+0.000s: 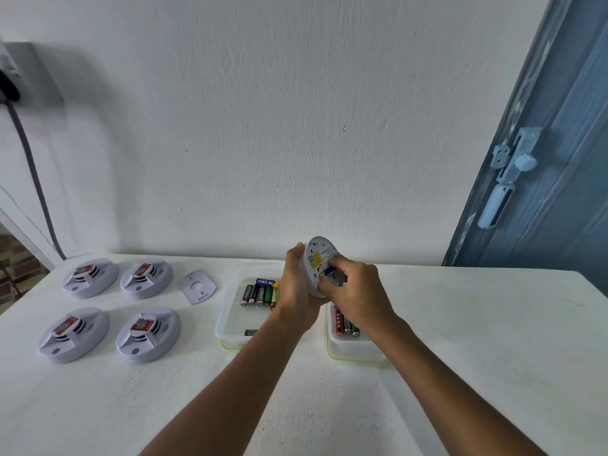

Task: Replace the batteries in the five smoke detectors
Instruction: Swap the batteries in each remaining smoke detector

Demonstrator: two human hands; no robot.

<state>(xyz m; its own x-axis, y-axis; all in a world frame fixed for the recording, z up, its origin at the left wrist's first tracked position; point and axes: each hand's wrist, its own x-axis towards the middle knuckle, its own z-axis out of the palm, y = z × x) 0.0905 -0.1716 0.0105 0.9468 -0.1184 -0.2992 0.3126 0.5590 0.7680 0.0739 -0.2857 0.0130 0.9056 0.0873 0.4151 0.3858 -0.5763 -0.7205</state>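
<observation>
**Fifth detector held open above the battery tubs**

The left hand point(297, 284) gripped the rim of a smoke detector point(317, 263), holding it tilted on edge above the middle of the tabletop point(477, 340) so that its back, with a yellow label, faced the right hand point(357, 291). The right hand's fingers point(335, 279) were pinched on a small blue-and-silver part at the battery bay, likely a battery or its clip; I could not tell which, nor whether it was going in or coming out. Lifting the unit off the surface probably gave the fingers a clear angle into the bay.

Four more smoke detectors point(108, 311) lay face-up in a two-by-two block near the left edge of the tabletop, well apart from the work, which suggested a queue kept in order. A single flat mounting plate point(197, 286) lay just right of that block, most likely the held unit's own base, set aside.

Two clear plastic tubs with green-edged rims stood side by side under the hands. The left tub point(230, 324) held a row of about six cylindrical batteries, one blue rectangular battery point(265, 282) behind them, and one stray cell near its front wall. The right tub point(355, 352) showed at least three cells, the rest hidden by the right wrist. Separate tubs probably kept fresh and spent cells from mixing.
</observation>
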